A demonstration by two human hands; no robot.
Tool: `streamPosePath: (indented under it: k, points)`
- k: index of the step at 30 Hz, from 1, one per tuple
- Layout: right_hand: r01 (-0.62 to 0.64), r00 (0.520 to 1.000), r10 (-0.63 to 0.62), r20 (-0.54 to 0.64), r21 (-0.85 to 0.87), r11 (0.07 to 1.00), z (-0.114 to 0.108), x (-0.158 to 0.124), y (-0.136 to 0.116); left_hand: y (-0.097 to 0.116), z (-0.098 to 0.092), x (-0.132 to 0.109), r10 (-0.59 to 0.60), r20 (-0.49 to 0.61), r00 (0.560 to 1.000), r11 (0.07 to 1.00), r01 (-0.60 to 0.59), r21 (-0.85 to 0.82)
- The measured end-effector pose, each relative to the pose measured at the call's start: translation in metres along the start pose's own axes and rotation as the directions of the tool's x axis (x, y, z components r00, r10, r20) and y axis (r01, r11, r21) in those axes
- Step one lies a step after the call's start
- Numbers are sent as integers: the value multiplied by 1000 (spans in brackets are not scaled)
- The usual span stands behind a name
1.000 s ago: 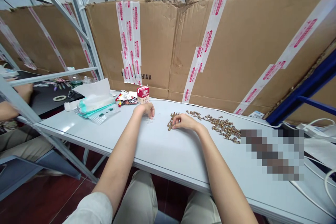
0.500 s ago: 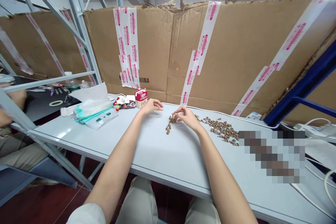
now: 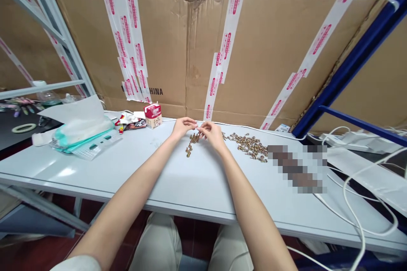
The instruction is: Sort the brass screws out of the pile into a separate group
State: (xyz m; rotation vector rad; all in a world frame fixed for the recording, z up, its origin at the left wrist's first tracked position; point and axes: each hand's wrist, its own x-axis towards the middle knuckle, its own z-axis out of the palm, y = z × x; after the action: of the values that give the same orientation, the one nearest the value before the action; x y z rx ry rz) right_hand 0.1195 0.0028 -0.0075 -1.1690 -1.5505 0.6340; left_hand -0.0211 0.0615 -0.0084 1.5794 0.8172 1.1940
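I see both hands met in the middle of the frame, just above the pale surface (image 3: 190, 186). The left hand (image 3: 183, 126) and the right hand (image 3: 212, 134) are each drawn into a pinch, fingertip to fingertip. Whatever sits between them is too small for me to make out. Directly below them lies a small cluster of brass pieces (image 3: 190, 147). A much larger heap of the same pieces (image 3: 250, 147) trails off to the right of centre, apart from the hands. By my reading only a handful has been pulled aside, and the bulk of the heap is left to be handled. Half a second ago the hands were apart, the left one open over the surface and the right one with its fingertips down on the cluster. Now both have lifted and closed on each other. The view has also swung right, so the seated person at the left edge is gone from it. A small red carton (image 3: 153, 115) and a tissue pack (image 3: 81, 130) sit left of centre, with white cables (image 3: 349, 186) at lower right.
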Motion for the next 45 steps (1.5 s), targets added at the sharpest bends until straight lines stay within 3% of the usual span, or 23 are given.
streamPosePath:
  k: [8,27,35,39,45]
  points:
    - [-58,997,67,-26,274,960,-4,5,-2,3,6,-3,19,-67,998,1000,-18,8]
    - [-147,985,170,-10,455,878,-2,5,5,6,19,-10,10,-12,1000,983,-12,-181]
    - [-106,979,188,-83,580,808,10,6,0,9,27,-14,-26,-88,996,973,5,-232]
    - [-97,975,194,-112,569,816,13,5,-4,8,30,-14,-59,-79,995,956,34,-293]
    - [-73,974,170,-153,494,866,11,4,-6,7,34,-16,13,-82,997,960,-36,-277]
